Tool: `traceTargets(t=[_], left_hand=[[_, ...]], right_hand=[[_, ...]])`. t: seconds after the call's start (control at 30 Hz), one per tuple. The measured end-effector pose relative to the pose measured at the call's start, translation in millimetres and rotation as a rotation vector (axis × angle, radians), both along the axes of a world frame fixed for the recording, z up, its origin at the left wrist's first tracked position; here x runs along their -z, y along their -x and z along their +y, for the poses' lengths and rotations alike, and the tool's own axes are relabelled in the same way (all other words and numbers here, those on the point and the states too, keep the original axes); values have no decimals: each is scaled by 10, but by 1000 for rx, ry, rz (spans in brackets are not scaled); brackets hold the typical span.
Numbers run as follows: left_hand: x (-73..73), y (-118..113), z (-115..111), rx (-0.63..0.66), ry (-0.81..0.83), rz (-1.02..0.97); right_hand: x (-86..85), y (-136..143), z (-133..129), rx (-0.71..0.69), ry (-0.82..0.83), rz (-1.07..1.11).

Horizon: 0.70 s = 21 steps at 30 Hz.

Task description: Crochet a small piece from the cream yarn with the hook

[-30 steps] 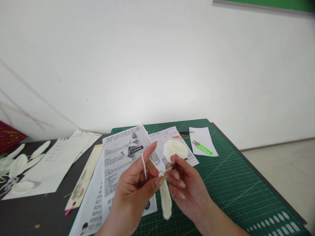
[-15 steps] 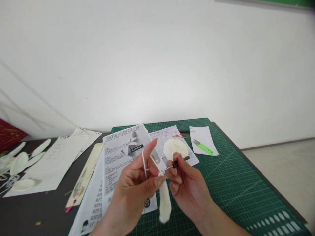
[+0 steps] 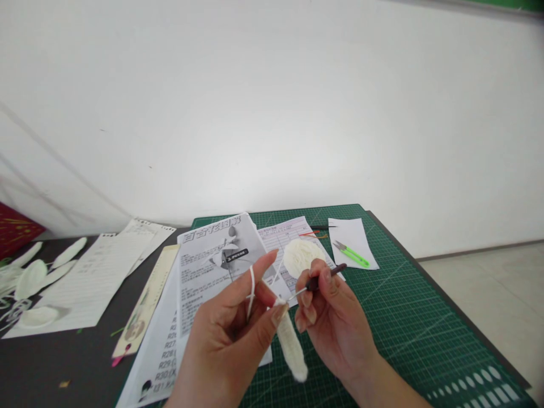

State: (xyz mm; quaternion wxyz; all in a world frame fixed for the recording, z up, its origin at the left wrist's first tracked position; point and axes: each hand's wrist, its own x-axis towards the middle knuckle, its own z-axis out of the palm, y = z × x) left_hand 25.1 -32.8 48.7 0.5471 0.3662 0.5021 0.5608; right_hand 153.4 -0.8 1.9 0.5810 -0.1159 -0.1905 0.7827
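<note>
Between thumb and finger, my left hand [image 3: 238,328] pinches the top of a narrow white crochet piece [image 3: 292,348], which hangs down to the right. White yarn [image 3: 251,283] loops over my raised left index finger. My right hand [image 3: 335,317] grips a crochet hook [image 3: 314,282] by its dark handle, and the thin metal shaft reaches to the top of the piece. Whether the tip sits inside a stitch is too small to tell. Just behind the hands lies a ball of cream yarn [image 3: 302,256].
A green cutting mat [image 3: 395,317] covers the table. Printed sheets [image 3: 199,272] and a pale ruler-like strip [image 3: 147,300] lie left. Green thread snips [image 3: 352,254] rest on white paper [image 3: 347,229] at right. Finished white petal-shaped pieces [image 3: 38,317] lie far left.
My right hand and the hook have drawn slightly to the right, away from my left hand. The crochet piece's lower end has swung right.
</note>
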Motion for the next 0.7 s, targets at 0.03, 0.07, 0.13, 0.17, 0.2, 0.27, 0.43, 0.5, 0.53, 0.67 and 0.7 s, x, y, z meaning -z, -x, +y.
traceTargets(t=[0.03,0.07,0.13,0.17,0.2,0.27,0.43,0.5,0.53,0.67,0.7], left_hand=[[5,-5,-8,-17,-7,32],[11,-10,-15,-34,-19,63],[29,-12,-22,-52,-59,121],[41,-8,-21,-49,-83,147],[54,-1,-15,-38,-114,171],[81,25,10,14,-189,213],[102,91,82,179,-354,204],[89,96,83,177,-347,204],[81,93,76,162,-332,209],[65,63,23,19,-223,202],[66,56,10,2,-196,176]], right_hand=[[7,2,-2,5,-13,-3],[13,4,-2,8,-24,-7],[21,11,1,6,-35,-11],[22,14,5,0,-34,-12],[21,16,9,-9,-29,-11],[16,17,19,-34,2,1],[-7,5,34,-94,102,37],[-17,6,36,-93,114,44],[-22,9,37,-91,115,47],[-35,30,35,-99,127,55],[-35,34,32,-102,132,56]])
